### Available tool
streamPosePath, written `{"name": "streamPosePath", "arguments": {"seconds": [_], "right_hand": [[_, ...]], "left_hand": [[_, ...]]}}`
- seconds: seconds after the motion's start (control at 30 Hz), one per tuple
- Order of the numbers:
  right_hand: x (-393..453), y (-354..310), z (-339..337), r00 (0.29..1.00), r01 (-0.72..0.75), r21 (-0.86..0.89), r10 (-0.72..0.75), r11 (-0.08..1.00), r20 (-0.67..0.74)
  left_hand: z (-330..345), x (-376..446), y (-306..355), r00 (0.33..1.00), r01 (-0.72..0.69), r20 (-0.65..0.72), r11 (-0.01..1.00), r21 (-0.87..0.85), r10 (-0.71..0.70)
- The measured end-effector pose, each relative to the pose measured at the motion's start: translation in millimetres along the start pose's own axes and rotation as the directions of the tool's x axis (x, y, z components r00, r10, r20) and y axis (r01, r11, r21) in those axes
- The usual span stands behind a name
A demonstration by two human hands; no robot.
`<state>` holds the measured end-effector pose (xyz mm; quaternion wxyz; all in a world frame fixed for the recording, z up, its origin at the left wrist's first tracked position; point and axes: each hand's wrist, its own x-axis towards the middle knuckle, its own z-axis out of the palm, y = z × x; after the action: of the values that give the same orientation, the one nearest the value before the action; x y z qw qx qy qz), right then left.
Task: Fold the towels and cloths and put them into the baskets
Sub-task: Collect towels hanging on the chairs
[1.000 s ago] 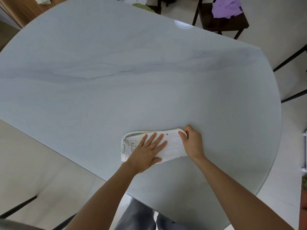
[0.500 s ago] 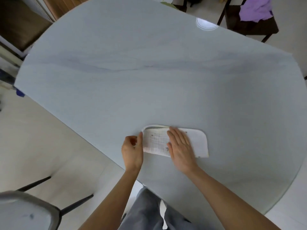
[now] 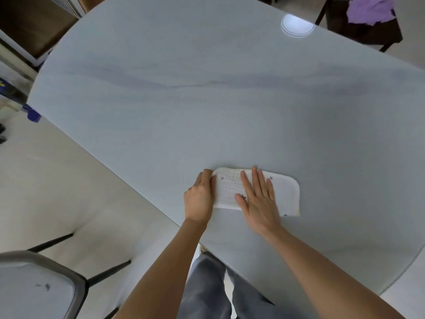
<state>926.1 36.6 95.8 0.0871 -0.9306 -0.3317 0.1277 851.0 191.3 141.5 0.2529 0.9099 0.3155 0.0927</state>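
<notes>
A small white checked cloth [image 3: 285, 192], folded into a narrow strip, lies on the pale grey table [image 3: 207, 100] near its front edge. My right hand [image 3: 258, 199] lies flat on the middle of the cloth with straight fingers, pressing it down. My left hand [image 3: 200, 199] is at the cloth's left end, its fingers curled on the edge there. No basket is in view.
A grey chair [image 3: 34, 284] stands at the lower left beside the table. A dark chair [image 3: 358, 26] with a purple cloth [image 3: 370, 8] on it stands at the far right. A round light reflection [image 3: 297, 25] shows on the far tabletop.
The hands swapped roles: earlier my left palm pressed the cloth and my right held its right end; now my right palm presses and my left grips the left end. The view shifted left.
</notes>
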Motion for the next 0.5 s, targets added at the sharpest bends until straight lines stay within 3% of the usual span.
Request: {"name": "streamPosePath", "arguments": {"seconds": [0.3, 0.4, 0.5], "right_hand": [[-1, -7, 2, 0.998, -0.049, -0.091, 0.045, 0.995, -0.047], [-3, -10, -1, 0.998, 0.034, -0.116, -0.040, 0.993, -0.052], [-4, -6, -2, 0.988, 0.149, -0.132, -0.154, 0.980, -0.030]], "left_hand": [[21, 8, -11, 0.999, 0.027, -0.024, 0.980, 0.200, -0.022], [20, 4, -18, 0.979, -0.123, -0.118, 0.944, 0.305, 0.166], [22, -1, -26, 0.881, -0.458, 0.047, 0.824, 0.333, 0.470]]}}
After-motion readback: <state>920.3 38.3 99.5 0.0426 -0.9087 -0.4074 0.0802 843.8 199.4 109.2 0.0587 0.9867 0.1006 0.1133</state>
